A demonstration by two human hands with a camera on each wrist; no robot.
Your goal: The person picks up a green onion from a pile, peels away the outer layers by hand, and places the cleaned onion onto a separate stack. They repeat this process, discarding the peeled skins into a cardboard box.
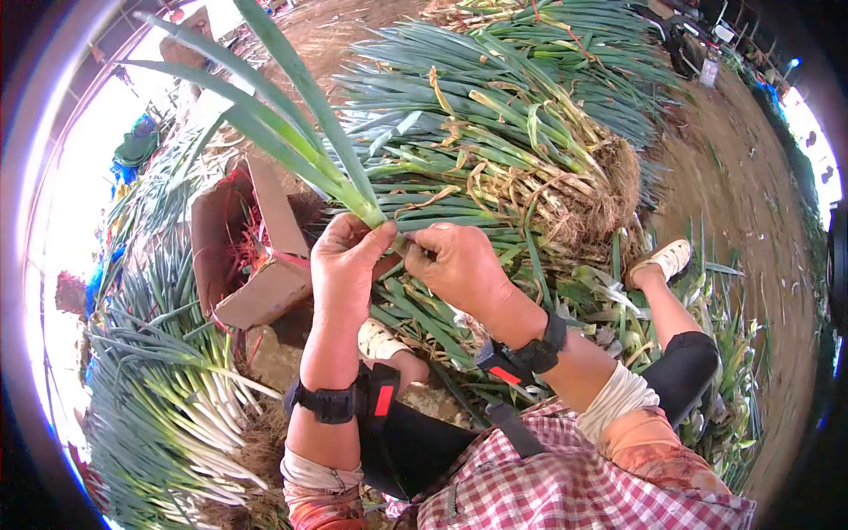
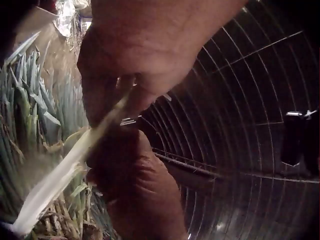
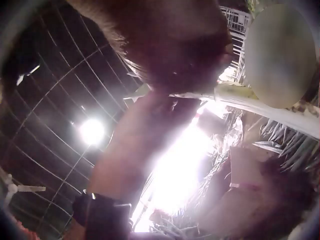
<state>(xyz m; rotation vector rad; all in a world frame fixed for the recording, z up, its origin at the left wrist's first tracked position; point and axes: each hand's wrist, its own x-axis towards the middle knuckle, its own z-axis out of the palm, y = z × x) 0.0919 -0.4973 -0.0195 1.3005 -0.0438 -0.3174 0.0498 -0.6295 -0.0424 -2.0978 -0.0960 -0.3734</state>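
A large green onion is held up in front of the body, its long leaves fanning toward the upper left. My left hand grips it just below where the leaves spread, thumb along the stalk. Close beside it, my right hand has its fingers curled, pinching the stalk right by the left thumb. The pale lower stalk shows in the left wrist view as a white shaft running down to the left, and in the right wrist view as a white length. The fingertips are largely hidden behind the hands.
A big heap of untrimmed green onions with dirty roots lies ahead. An open cardboard box with red ties stands left of the hands. Cleaned green onions with white stems are piled at lower left. Leaf scraps lie by the right leg.
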